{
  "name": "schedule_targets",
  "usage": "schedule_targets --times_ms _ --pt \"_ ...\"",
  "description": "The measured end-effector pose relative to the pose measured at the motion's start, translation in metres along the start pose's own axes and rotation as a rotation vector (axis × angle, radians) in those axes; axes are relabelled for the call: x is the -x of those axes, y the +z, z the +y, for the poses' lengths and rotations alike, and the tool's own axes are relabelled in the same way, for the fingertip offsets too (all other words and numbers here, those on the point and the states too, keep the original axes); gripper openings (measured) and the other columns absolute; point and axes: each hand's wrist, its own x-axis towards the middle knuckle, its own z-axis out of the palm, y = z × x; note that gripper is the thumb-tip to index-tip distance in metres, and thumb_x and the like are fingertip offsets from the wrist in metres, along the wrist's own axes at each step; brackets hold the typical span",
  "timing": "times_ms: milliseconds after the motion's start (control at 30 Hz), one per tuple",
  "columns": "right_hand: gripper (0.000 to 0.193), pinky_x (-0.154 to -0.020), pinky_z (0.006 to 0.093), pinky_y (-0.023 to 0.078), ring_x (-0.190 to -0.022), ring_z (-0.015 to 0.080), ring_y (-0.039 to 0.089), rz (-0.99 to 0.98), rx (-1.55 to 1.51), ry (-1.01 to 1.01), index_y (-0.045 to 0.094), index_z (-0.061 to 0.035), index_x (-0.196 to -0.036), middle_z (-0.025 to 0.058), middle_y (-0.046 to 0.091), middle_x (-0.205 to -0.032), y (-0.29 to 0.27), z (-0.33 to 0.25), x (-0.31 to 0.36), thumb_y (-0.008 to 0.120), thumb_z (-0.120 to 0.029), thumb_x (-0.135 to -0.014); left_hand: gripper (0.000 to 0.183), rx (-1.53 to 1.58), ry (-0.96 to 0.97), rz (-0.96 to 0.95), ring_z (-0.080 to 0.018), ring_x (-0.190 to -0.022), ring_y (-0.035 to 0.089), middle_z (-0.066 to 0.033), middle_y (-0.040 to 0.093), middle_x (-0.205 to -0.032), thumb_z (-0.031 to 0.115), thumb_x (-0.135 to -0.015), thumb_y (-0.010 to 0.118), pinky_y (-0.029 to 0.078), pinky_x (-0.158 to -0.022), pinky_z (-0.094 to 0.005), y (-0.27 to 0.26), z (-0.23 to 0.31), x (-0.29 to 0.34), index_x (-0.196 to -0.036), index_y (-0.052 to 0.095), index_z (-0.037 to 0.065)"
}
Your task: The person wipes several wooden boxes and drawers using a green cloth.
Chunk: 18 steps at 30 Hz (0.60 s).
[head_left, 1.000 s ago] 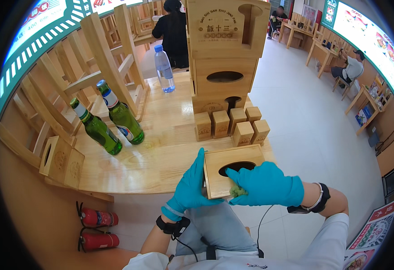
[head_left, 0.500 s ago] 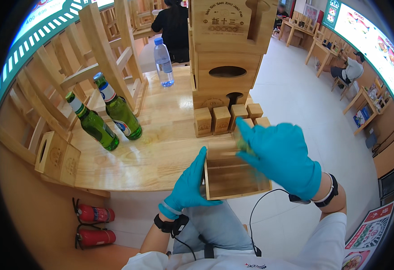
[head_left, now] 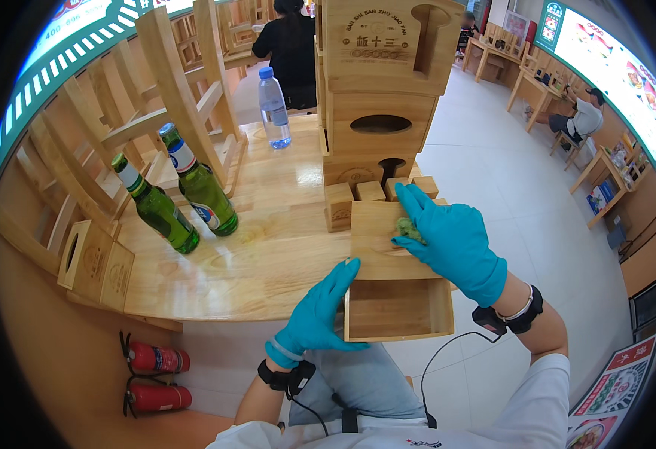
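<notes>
My left hand (head_left: 316, 314), in a teal glove, grips the left side of a wooden box (head_left: 400, 335) at the table's near edge. The thumb lies along the box's side and the fingers reach underneath. An open hollow in the box faces me, and a flat wooden panel (head_left: 376, 258) rises beyond it. On this panel my right hand (head_left: 455, 243), gloved the same way, presses a crumpled green wad (head_left: 409, 230), perhaps a cloth or scrubbing pad; its kind is unclear. Just past the panel stand several small wooden blocks (head_left: 338, 207), partly hidden by it.
A tall stack of wooden boxes (head_left: 376, 112) stands beyond the blocks. Two green glass bottles (head_left: 204, 198) and a clear water bottle (head_left: 274, 112) are on the table (head_left: 268, 277). Upturned wooden stools (head_left: 171, 90) rise at left. Red fire extinguishers (head_left: 159, 359) stand below left. People sit farther off.
My right hand has moved slightly down and left with the green wad. The box's panel has come into plain view, with the hollow tipped toward me. My left hand keeps its hold.
</notes>
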Motion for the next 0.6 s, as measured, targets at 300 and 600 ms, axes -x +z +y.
schedule_targets --times_ms 300,600 --pt "0.071 -0.053 0.0313 0.054 -0.065 0.0208 0.066 -0.062 -0.057 -0.003 0.050 -0.0008 -0.140 0.0082 0.067 -0.102 0.002 0.007 0.001 0.067 -0.049 -0.092 0.127 0.044 -0.017 -0.012 -0.0400 -0.148 0.030 -0.0168 0.031 -0.162 0.041 -0.060 0.095 0.031 -0.120 -0.0474 -0.002 0.003 0.003 -0.160 0.023 0.011" --pt "0.070 -0.068 0.0357 0.060 -0.078 0.0258 0.073 0.056 -0.533 0.080 0.048 -0.0127 -0.149 0.0113 0.072 -0.111 -0.013 0.004 0.014 0.071 -0.045 -0.091 0.129 0.086 -0.030 0.015 -0.0415 -0.147 0.032 -0.0214 0.030 -0.161 0.043 -0.061 0.094 0.033 -0.119 -0.0464 0.000 0.003 0.003 -0.160 0.020 0.006"
